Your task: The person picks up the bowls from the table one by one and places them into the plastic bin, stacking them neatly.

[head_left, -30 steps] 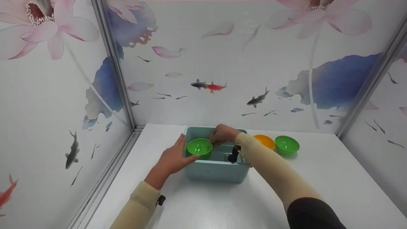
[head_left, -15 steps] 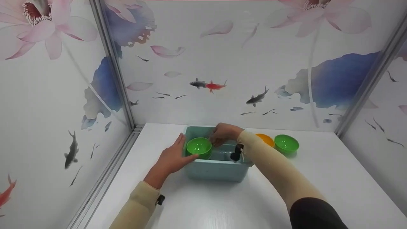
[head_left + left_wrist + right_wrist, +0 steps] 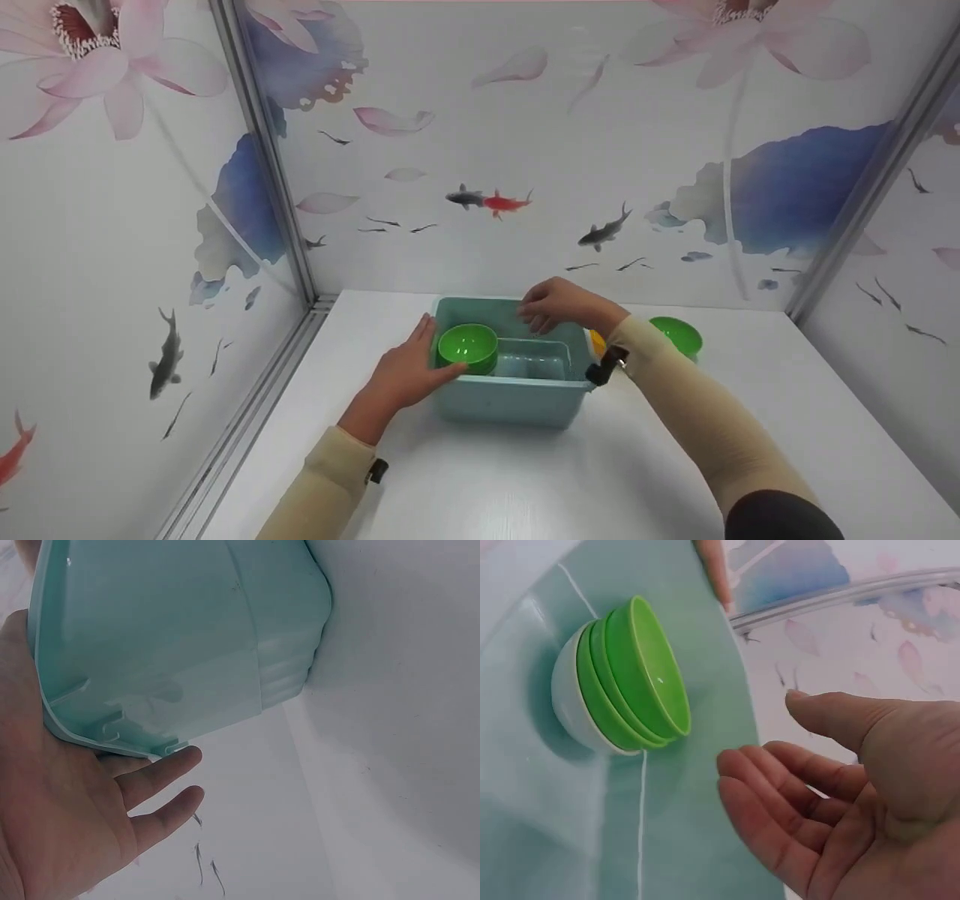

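Stacking bowls in tub: left hand flat, bracing; right hand relaxed, empty; orange bowl and green bowl remaining on table.

A white desk with a faint wood grain fills the corner between walls papered with lotus flowers and fish. A teal plastic bin stands on it near the back, towards the left. Just right of the bin, an orange bowl and a green bowl sit on the desk side by side, the orange one mostly hidden.
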`<state>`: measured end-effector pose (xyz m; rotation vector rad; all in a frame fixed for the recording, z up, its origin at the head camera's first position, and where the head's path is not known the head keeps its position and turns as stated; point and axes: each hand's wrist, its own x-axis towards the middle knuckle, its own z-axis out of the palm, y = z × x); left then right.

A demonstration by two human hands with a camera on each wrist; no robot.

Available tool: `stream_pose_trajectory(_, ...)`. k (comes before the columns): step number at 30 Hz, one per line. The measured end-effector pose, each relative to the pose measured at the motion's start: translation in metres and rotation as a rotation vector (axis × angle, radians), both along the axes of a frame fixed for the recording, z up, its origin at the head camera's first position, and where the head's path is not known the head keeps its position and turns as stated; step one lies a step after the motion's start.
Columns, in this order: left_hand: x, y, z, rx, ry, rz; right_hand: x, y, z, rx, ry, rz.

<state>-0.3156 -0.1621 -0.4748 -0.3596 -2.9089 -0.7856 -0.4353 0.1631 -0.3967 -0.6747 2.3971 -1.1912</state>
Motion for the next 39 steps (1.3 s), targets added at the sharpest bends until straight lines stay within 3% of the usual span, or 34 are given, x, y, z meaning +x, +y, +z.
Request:
stream_pose_trajectory(7,0.0,0.0,-0.001,-0.015,-0.003,0.002,0.009,0.054,-0.003,-0.13,0.068,-0.115)
stream_pose_trajectory(15,-0.001,0.001,0.0,-0.008,-0.013,-0.001,0.025,0.116,-0.012,-0.183,0.189,-0.302)
stream_pose_trajectory(23,0.001,0.001,0.001,0.006,-0.019,0.002,0.039,0.17,-0.026,-0.23,0.156,-0.464)
stream_pose_trajectory(33,0.001,0.0,-0.001,-0.021,-0.009,-0.002,0.043,0.19,-0.036,-0.243,0.15,-0.519)
stream_pose_trajectory(39,0.0,0.0,0.0,-0.024,-0.008,-0.003,0.04,0.198,-0.049,-0.179,0.263,-0.573)
